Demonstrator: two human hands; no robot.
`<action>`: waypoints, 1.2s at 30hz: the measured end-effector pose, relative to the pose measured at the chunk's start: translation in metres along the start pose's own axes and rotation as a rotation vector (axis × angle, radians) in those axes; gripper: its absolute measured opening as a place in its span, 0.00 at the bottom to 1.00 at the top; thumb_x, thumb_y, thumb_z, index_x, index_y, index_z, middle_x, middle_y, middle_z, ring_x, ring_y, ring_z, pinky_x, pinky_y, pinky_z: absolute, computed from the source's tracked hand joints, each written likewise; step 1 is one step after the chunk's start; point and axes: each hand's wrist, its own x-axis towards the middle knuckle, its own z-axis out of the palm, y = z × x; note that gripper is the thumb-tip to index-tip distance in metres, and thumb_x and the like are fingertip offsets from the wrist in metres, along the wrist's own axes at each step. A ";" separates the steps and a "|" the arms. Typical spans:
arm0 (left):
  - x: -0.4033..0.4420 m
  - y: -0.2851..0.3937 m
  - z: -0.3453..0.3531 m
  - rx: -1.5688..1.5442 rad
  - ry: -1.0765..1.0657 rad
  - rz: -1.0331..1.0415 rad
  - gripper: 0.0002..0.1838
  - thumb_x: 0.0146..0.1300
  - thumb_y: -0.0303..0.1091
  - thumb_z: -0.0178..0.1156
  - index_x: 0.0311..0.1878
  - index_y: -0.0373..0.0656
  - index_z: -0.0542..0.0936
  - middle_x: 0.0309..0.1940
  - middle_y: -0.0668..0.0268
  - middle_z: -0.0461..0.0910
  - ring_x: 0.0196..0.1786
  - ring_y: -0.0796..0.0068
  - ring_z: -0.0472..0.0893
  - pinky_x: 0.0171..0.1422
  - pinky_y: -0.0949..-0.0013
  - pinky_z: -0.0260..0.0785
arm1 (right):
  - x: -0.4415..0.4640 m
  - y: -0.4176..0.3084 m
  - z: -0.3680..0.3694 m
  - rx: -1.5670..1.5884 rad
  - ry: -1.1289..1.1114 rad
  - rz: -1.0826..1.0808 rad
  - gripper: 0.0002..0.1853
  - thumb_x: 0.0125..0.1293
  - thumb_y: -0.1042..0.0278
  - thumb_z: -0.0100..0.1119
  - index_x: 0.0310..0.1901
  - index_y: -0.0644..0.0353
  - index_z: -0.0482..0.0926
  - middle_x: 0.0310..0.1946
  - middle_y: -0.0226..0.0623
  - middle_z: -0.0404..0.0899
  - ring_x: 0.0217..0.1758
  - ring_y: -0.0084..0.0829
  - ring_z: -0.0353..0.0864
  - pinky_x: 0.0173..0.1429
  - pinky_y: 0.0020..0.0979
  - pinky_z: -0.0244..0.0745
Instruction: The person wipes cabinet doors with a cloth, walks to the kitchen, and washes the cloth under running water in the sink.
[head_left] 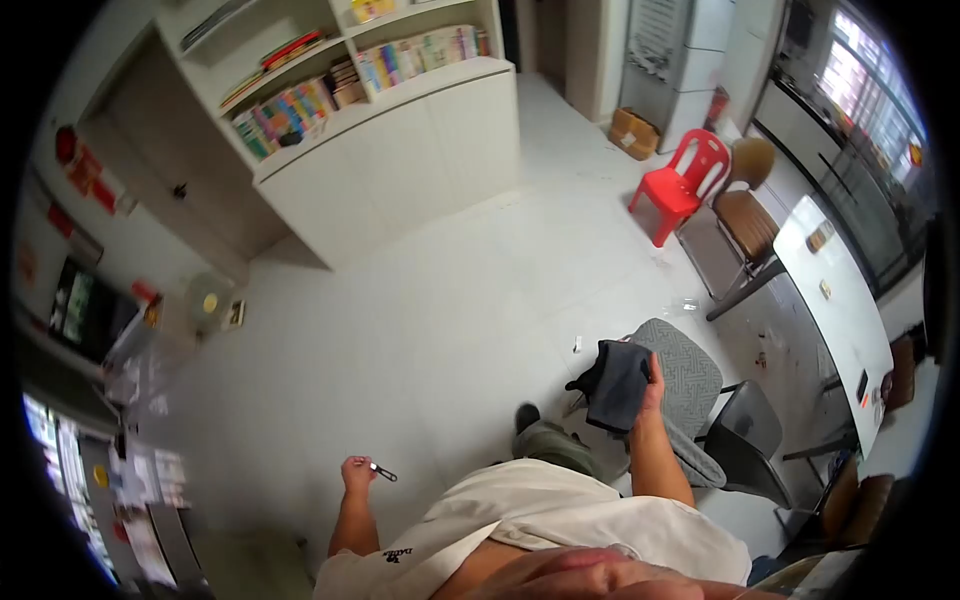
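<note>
My left hand (357, 473) is held out low on the left over the floor, its fingers closed on a small black-and-silver tool (383, 472) that points to the right. The tool's exact kind is too small to make out. On the right, my right hand (650, 398) grips a dark grey folded cloth item (618, 388), perhaps a pouch or garment, with black material at its left edge. Just behind that hand is a chair with a grey patterned cover (682, 365). Part of the fingers is hidden by the cloth item.
A black chair (745, 435) and a white table (835, 300) stand on the right. Farther back are a red plastic chair (678, 190), a brown chair (748, 220) and a cardboard box (634, 133). A white bookshelf cabinet (400, 170) stands ahead. Small litter lies on the floor.
</note>
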 end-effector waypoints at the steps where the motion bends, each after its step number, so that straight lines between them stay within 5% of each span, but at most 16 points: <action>1: 0.022 0.044 0.016 -0.026 -0.001 0.035 0.06 0.61 0.25 0.62 0.32 0.38 0.74 0.19 0.61 0.76 0.20 0.74 0.77 0.22 0.69 0.75 | 0.022 0.000 -0.001 0.013 0.027 -0.028 0.33 0.71 0.42 0.44 0.61 0.68 0.71 0.55 0.47 0.78 0.57 0.44 0.78 0.65 0.44 0.71; 5: 0.090 0.130 0.081 -0.018 -0.039 0.096 0.07 0.62 0.23 0.59 0.30 0.37 0.71 0.18 0.63 0.73 0.20 0.73 0.77 0.21 0.68 0.74 | 0.121 -0.008 -0.021 0.013 0.120 -0.097 0.32 0.71 0.42 0.45 0.58 0.67 0.74 0.53 0.47 0.80 0.54 0.43 0.80 0.62 0.43 0.74; 10: 0.154 0.079 0.109 0.586 -0.177 0.151 0.08 0.57 0.28 0.63 0.27 0.36 0.75 0.17 0.62 0.75 0.19 0.67 0.76 0.29 0.60 0.75 | 0.251 -0.042 -0.013 0.060 0.257 -0.185 0.30 0.70 0.41 0.47 0.53 0.64 0.78 0.49 0.44 0.82 0.50 0.43 0.82 0.58 0.43 0.76; 13: 0.164 0.118 0.157 0.812 -0.363 0.111 0.08 0.57 0.31 0.63 0.29 0.37 0.77 0.18 0.61 0.76 0.21 0.66 0.77 0.30 0.60 0.75 | 0.308 -0.082 0.029 0.017 0.319 -0.209 0.29 0.70 0.41 0.46 0.51 0.63 0.78 0.47 0.44 0.82 0.49 0.43 0.82 0.58 0.44 0.76; 22: 0.319 0.280 0.345 0.961 -0.575 0.234 0.09 0.57 0.37 0.62 0.33 0.41 0.81 0.23 0.59 0.80 0.25 0.62 0.79 0.33 0.59 0.75 | 0.468 -0.187 0.036 0.075 0.021 -0.379 0.36 0.71 0.39 0.41 0.67 0.62 0.65 0.62 0.48 0.73 0.62 0.47 0.75 0.67 0.49 0.68; 24: 0.378 0.316 0.396 1.036 -0.639 0.362 0.10 0.57 0.39 0.62 0.34 0.42 0.82 0.24 0.59 0.81 0.26 0.61 0.80 0.34 0.59 0.75 | 0.505 -0.210 0.007 0.112 0.117 -0.434 0.36 0.70 0.37 0.42 0.67 0.61 0.66 0.61 0.50 0.73 0.63 0.49 0.73 0.67 0.52 0.68; 27: 0.485 0.377 0.494 1.427 -0.735 1.162 0.11 0.57 0.41 0.62 0.35 0.44 0.84 0.25 0.58 0.82 0.28 0.59 0.81 0.35 0.59 0.75 | 0.544 -0.236 0.001 0.129 0.187 -0.554 0.37 0.70 0.37 0.42 0.68 0.60 0.64 0.63 0.49 0.72 0.65 0.49 0.72 0.68 0.52 0.66; 29: 0.515 0.458 0.596 1.594 -0.637 1.254 0.11 0.58 0.39 0.62 0.30 0.41 0.81 0.24 0.59 0.82 0.26 0.60 0.80 0.31 0.58 0.74 | 0.561 -0.259 0.009 0.073 0.206 -0.635 0.36 0.71 0.39 0.40 0.68 0.62 0.64 0.63 0.48 0.71 0.65 0.47 0.72 0.69 0.49 0.66; 32: 0.485 0.636 0.747 0.625 -0.763 0.204 0.07 0.58 0.26 0.64 0.26 0.37 0.77 0.20 0.64 0.77 0.20 0.75 0.74 0.22 0.70 0.67 | 0.590 -0.297 0.026 0.074 0.240 -0.787 0.37 0.70 0.39 0.41 0.70 0.61 0.62 0.64 0.49 0.70 0.65 0.50 0.72 0.69 0.51 0.65; 36: 0.486 0.779 0.928 0.451 -0.915 0.378 0.07 0.58 0.27 0.66 0.29 0.37 0.77 0.21 0.66 0.79 0.22 0.79 0.75 0.25 0.73 0.67 | 0.643 -0.333 0.022 0.143 0.241 -0.922 0.38 0.69 0.38 0.43 0.71 0.59 0.60 0.65 0.48 0.69 0.66 0.50 0.70 0.69 0.53 0.63</action>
